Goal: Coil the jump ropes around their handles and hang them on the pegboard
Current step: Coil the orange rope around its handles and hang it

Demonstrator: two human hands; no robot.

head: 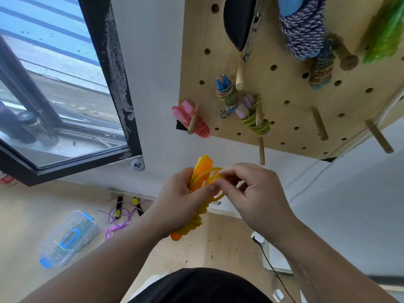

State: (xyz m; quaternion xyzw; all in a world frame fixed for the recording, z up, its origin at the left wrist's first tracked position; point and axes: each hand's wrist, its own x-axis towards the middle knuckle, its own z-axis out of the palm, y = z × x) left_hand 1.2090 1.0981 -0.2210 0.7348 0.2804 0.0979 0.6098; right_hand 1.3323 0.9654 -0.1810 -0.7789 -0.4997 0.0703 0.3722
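The orange jump rope (pixel 197 217) is held in mid-air in front of the person, below the lower edge of the pegboard (pixel 284 88) and above the floor (pixel 218 250). Its two flat orange handles lie side by side, tips pointing up toward the board. The yellow-orange cord is wound in tight turns round their lower half, and a rounded orange end pokes out under the coil. The left hand (pixel 179 202) is wrapped round handles and coil at the middle. The right hand (pixel 253 193) pinches a slack loop of the cord between thumb and fingertips, just beside the handle tops, where a few loose loops stand out.

The wooden pegboard carries other wound ropes on its pegs: a pink rope (pixel 197 123) at the lower left corner, a blue-handled rope (pixel 227 97) with speckled cord, a green-corded rope (pixel 255 121) with pale purple handles, and a blue-and-white braided rope (pixel 303 29) higher up.

On the floor by the wall lies a loose purple rope (pixel 119 206) with black handles; a yellow mark on one handle is too small to read. Near it sits a clear plastic box (pixel 87 228) with blue latches, and a blue piece and thin green cord show through its wall
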